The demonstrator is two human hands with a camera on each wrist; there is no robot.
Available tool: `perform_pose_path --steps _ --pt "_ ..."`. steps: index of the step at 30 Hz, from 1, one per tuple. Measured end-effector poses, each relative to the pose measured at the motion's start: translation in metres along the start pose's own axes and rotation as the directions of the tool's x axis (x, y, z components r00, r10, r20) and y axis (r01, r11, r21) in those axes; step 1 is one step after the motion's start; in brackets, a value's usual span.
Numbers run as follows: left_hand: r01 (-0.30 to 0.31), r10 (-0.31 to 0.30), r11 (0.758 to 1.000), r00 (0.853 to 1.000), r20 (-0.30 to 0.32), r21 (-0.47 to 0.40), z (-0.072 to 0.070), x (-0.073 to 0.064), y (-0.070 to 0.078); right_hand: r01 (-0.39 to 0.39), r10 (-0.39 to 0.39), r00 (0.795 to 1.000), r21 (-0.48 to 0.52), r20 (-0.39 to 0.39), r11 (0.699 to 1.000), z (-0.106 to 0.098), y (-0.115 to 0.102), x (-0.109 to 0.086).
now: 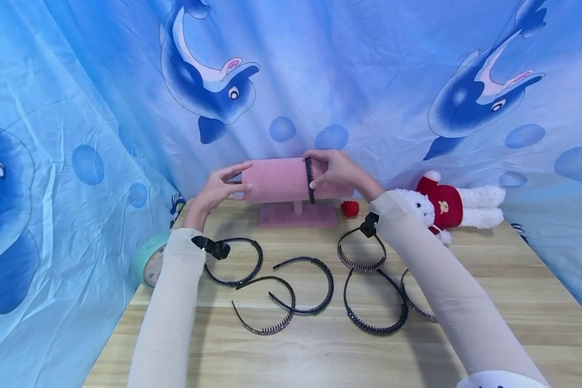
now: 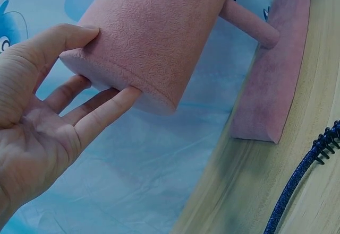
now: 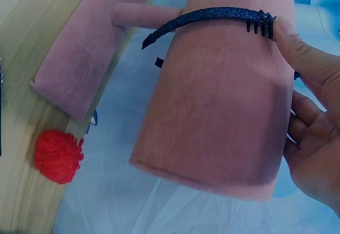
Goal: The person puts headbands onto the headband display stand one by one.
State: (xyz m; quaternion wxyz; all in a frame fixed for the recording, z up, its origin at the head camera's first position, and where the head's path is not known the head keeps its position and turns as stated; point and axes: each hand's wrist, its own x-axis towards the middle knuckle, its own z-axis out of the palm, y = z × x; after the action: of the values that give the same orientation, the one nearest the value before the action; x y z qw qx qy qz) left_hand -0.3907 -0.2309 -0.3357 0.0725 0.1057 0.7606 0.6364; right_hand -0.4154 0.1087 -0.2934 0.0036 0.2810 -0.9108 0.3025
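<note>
A pink velvety headband stand (image 1: 276,180) is at the back of the table, its horizontal roll on a short post above a flat base (image 2: 271,80). My left hand (image 1: 217,188) holds the roll's left end, thumb on the near side and fingertips against the end face. A dark glittery headband (image 3: 218,14) with comb teeth arches around the roll, right of the middle, its ends hanging beyond the underside. My right hand (image 1: 340,170) holds this headband against the roll, with the thumb (image 3: 289,32) at the toothed part and the other fingers behind the roll, partly hidden.
Several loose headbands lie on the wooden table (image 1: 320,355), including a dark one (image 1: 375,328) and a brownish one (image 1: 271,330). A red pompom (image 1: 350,208) is beside the base. A white plush toy (image 1: 480,202) lies right; a mint-green clock (image 1: 150,258) stands left. A blue dolphin curtain (image 1: 359,64) hangs behind.
</note>
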Motion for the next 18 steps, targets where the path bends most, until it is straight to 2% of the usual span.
perform_pose_path --steps 7,18 --pt "0.019 -0.019 1.000 1.000 0.004 0.007 0.003 -0.010 0.013 0.017 -0.017 1.000 -0.012 0.003 1.000 0.004 -0.007 0.007" --pt "0.030 -0.030 1.000 1.000 0.007 -0.003 0.003 -0.010 0.014 0.021 -0.022 0.999 0.008 0.037 1.000 0.009 -0.015 0.013"
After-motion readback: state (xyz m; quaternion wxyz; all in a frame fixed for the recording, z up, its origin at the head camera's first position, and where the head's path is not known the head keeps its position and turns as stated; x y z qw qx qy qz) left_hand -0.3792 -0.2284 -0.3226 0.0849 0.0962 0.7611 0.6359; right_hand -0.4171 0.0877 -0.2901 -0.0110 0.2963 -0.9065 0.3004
